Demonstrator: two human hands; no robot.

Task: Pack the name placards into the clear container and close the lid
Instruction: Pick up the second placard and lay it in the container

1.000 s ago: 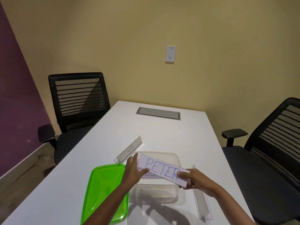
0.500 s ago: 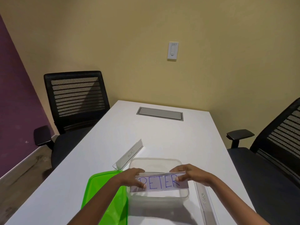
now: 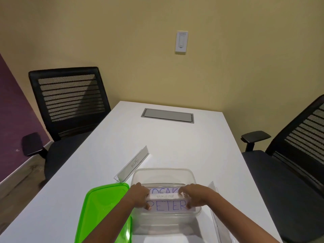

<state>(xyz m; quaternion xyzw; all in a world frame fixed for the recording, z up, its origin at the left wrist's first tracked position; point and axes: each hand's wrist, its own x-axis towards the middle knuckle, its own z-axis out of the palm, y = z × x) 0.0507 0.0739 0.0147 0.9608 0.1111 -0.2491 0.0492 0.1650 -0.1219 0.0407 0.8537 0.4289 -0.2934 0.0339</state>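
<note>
At 6 o'clock on the white table point(image 3: 175, 137), a clear container point(image 3: 164, 174) sits open, with both hands inside its near half. The left hand point(image 3: 139, 194) and right hand point(image 3: 196, 194) are apart, one at each end of the "PETER" placard point(image 3: 168, 205), fingers clamped over its top edge and thumbs pressed on its face. This placard stands upright along the container's near wall. Just behind it, toward 12 o'clock, another placard point(image 3: 164, 190) stands inside the container, its lettering partly hidden by the hands. A small strip point(image 3: 164, 196) with upside-down writing shows between the two. At 9 o'clock of the container, the green lid point(image 3: 103, 207) lies flat on the table, under the left forearm. At 11 o'clock, a third placard point(image 3: 134, 163) rests on the table, just beside the container's far-left corner. At 3 o'clock, a fourth placard point(image 3: 216, 216) lies along the container's right side. Black chairs stand at 10 o'clock point(image 3: 70, 99) and 3 o'clock point(image 3: 298, 155) of the table.
</note>
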